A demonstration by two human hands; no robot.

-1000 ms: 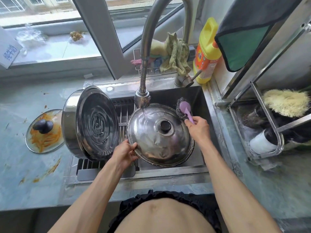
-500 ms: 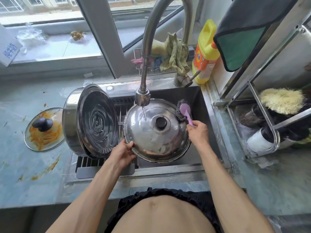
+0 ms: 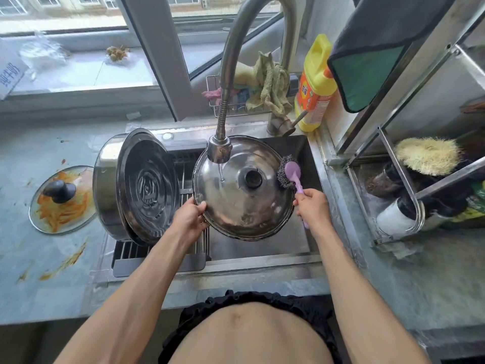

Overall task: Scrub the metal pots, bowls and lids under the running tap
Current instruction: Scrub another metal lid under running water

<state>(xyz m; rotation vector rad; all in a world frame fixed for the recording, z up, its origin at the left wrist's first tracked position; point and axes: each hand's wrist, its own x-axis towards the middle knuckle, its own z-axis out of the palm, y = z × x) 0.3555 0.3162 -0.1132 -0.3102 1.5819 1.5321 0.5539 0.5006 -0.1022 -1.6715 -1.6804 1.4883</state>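
Sink as landmark. Pot tipped on its side at sink's left, probably draining. Lid held tilted over the basin under the tap, catching the stream. Left hand clamped on lid's near-left rim, steadying it. Right hand gripping scrubber against lid's right edge.

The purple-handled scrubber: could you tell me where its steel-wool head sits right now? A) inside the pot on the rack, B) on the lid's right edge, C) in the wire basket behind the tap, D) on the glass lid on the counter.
B: the right hand holds the scrubber with its head against the right edge of the metal lid, which the left hand grips under the tap.
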